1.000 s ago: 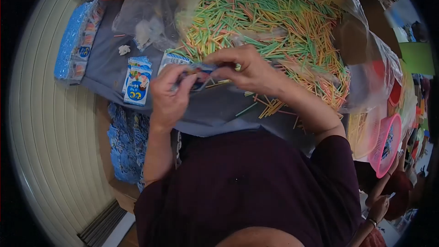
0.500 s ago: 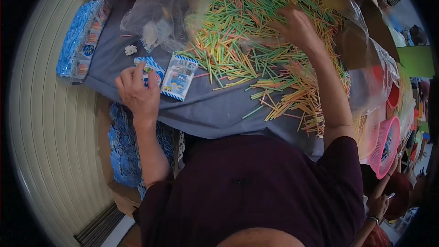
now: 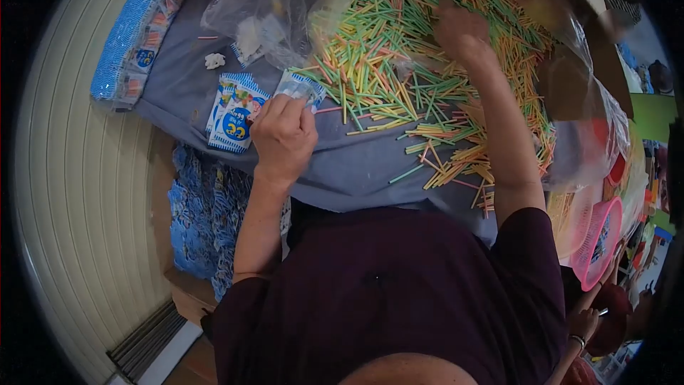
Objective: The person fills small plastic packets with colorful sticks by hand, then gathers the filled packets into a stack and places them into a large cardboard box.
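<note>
My left hand (image 3: pixel 285 132) is closed, with curled fingers over the lower part of a blue-and-white packet (image 3: pixel 298 85) on the grey cloth. The hand hides much of that packet. Just left of it lie several printed packets (image 3: pixel 235 117), overlapping in a small stack. Farther right, my right hand (image 3: pixel 462 32) reaches into a wide heap of thin coloured sticks (image 3: pixel 385 50), green, yellow, orange and pink. Its back faces me, and its fingertips are hidden among the sticks.
Grey cloth (image 3: pixel 328 171) covers the table. Clear plastic bagging (image 3: pixel 263 0) and a crumpled white scrap (image 3: pixel 214 61) lie at the left. A long bag of packets (image 3: pixel 132 46) borders the wall. On the right are a pink basket (image 3: pixel 598 242) and another person's hand (image 3: pixel 584 324).
My left hand has moved right from the packet stack to the neighbouring packet, and its fingers have closed. My right hand has stayed over the heap, its fingers now lower among the sticks.
</note>
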Tool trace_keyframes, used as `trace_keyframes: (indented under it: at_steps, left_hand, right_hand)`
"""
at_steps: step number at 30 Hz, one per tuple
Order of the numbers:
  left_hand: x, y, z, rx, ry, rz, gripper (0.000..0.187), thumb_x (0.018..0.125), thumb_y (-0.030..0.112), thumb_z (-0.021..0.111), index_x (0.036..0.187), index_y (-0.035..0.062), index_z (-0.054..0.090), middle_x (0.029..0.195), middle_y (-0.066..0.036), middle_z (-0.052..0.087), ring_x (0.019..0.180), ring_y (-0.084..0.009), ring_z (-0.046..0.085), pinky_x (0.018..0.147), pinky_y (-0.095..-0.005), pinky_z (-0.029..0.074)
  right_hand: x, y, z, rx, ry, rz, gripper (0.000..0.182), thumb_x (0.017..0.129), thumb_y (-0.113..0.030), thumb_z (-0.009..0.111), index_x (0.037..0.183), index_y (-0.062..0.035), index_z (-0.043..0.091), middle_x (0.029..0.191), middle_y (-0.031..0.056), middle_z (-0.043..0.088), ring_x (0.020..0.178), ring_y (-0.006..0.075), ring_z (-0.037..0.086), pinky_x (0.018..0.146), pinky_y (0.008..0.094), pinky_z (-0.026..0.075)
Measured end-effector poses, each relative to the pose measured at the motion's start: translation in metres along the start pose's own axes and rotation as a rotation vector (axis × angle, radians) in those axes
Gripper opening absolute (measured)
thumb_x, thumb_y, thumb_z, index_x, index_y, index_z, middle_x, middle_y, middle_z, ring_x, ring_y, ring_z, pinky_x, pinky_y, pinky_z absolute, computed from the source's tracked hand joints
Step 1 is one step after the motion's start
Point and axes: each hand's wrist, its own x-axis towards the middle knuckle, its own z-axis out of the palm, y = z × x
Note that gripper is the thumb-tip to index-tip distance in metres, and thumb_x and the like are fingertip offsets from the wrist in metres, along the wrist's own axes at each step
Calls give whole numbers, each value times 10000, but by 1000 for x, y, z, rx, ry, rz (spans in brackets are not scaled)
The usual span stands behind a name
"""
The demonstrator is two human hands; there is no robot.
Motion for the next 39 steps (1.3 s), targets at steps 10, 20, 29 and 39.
trace_keyframes:
  at_steps: [10, 20, 29, 39]
  left_hand:
    - [3, -7, -10, -198, -9, -84, 71, 743, 24, 677, 811, 41, 669, 827, -101, 614, 803, -319, 603, 692, -410, 480]
    - [-4, -12, -23, -98, -73, -6, 60, 773, 21, 667, 832, 16, 671, 855, -91, 617, 824, -306, 591, 685, -401, 478]
    - [10, -15, -25, -539, -39, -264, 113, 749, -53, 754, 831, -41, 678, 752, -43, 610, 714, -101, 578, 611, -244, 444]
    - [45, 36, 2, -798, 10, -143, 110, 759, -19, 774, 851, -27, 713, 729, -48, 645, 637, -91, 595, 566, -232, 456]
  right_hand:
    - [-1, 31, 20, 186, 51, 16, 230, 886, -227, 648, 1034, -56, 611, 835, 219, 690, 820, 380, 689, 679, 534, 515]
    - [-4, 29, -8, 1334, 212, -3, 370, 978, -404, 589, 930, -55, 702, 630, -35, 463, 558, 139, 397, 571, 353, 408]
    - [-10, 33, -1, 2151, -261, 56, 338, 979, -327, 581, 1123, -27, 641, 587, -36, 304, 513, 115, 312, 568, 357, 391]
    - [-44, 30, -40, 708, 45, -64, 368, 989, -358, 554, 1242, -98, 618, 691, 76, 605, 630, 197, 561, 608, 388, 483]
